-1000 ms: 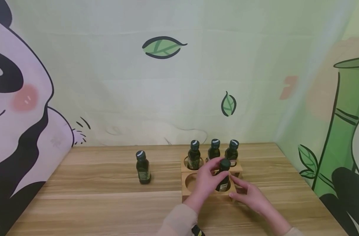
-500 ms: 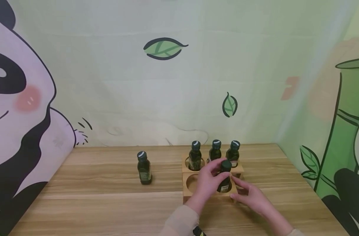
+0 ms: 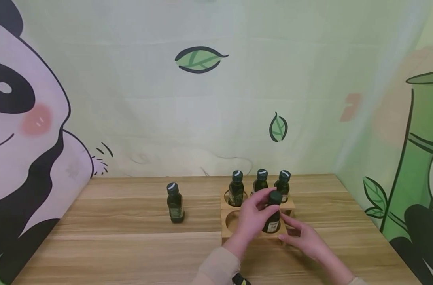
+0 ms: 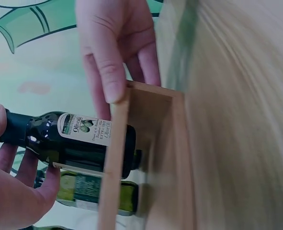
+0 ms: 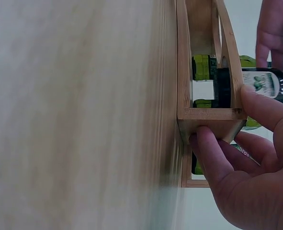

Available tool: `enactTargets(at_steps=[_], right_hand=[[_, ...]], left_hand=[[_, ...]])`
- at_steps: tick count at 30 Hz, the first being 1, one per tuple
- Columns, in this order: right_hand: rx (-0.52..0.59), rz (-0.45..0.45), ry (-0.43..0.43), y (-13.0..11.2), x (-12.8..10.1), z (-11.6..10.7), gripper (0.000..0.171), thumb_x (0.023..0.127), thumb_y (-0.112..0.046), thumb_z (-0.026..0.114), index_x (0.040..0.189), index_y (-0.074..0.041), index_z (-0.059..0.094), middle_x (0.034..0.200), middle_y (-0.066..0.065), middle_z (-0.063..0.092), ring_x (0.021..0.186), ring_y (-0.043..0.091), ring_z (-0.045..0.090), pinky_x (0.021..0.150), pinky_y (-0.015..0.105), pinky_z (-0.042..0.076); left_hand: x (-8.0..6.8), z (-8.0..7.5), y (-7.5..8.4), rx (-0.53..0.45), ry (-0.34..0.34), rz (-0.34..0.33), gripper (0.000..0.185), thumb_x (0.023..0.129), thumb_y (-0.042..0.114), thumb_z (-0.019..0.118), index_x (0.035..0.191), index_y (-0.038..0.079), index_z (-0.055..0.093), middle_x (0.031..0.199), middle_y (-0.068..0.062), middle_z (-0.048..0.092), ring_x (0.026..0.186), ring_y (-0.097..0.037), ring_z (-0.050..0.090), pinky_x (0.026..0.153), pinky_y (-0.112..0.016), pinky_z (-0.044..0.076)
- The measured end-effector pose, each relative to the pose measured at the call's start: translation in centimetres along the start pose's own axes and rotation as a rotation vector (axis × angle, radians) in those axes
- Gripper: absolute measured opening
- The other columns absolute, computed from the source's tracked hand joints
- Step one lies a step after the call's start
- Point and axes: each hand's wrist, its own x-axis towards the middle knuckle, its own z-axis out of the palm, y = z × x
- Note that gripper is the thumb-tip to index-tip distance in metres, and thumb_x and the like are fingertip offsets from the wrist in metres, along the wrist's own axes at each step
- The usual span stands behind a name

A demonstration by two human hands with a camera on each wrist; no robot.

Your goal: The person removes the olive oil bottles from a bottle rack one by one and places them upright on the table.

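Observation:
My left hand [image 3: 251, 219] pinches a dark olive oil bottle [image 3: 273, 227] near its cap, from the left. The bottle stands in the front right hole of a stepped wooden bottle rack [image 3: 224, 235], and its lower end shows below the top board in the left wrist view. Its white label [image 4: 86, 128] faces outward. My right hand [image 3: 303, 236] grips the rack's right front end, with the thumb [image 5: 258, 103] by the top board and the index finger [image 5: 213, 148] against the end panel.
Three more bottles stand in the back row, including a left one [image 3: 236, 192] and a right one [image 3: 282, 186]. A separate bottle [image 3: 175, 204] stands upright on the wooden table [image 3: 131, 253], left of the rack. Behind hangs a printed backdrop [image 3: 148, 118].
The held bottle has turned slightly, so more of its label shows, and its cap has shifted a little to the right. The head view has shifted slightly; both hands keep their holds.

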Motion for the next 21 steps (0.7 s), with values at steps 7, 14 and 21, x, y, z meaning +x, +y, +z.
enactTargets(at_steps=[7, 14, 21], right_hand=[[-0.011, 0.008, 0.001, 0.0, 0.0, 0.0, 0.068, 0.087, -0.016, 0.078, 0.144, 0.003, 0.047, 0.144, 0.031, 0.043, 0.112, 0.043, 0.061, 0.089, 0.048, 0.054], [-0.028, -0.001, -0.014, 0.0, 0.1, -0.1, 0.070, 0.087, -0.017, 0.078, 0.145, 0.002, 0.045, 0.146, 0.030, 0.042, 0.114, 0.047, 0.058, 0.089, 0.049, 0.054], [0.026, -0.007, -0.011, 0.0, -0.1, 0.0, 0.069, 0.086, -0.014, 0.078, 0.145, 0.003, 0.045, 0.144, 0.033, 0.042, 0.114, 0.043, 0.060, 0.085, 0.039, 0.056]], left_hand=[[0.0, -0.3, 1.7, -0.025, 0.008, 0.036, 0.042, 0.089, 0.002, 0.072, 0.129, 0.014, 0.066, 0.114, -0.002, 0.070, 0.105, -0.011, 0.064, 0.095, -0.028, 0.049], [-0.1, -1.4, 3.2, -0.038, 0.025, 0.068, 0.042, 0.090, 0.002, 0.071, 0.129, 0.013, 0.065, 0.115, -0.004, 0.070, 0.104, -0.013, 0.065, 0.093, -0.029, 0.051], [-0.3, -2.7, 3.9, -0.032, 0.057, 0.098, 0.042, 0.091, 0.001, 0.069, 0.131, 0.012, 0.065, 0.119, -0.008, 0.068, 0.104, -0.020, 0.064, 0.093, -0.036, 0.052]])
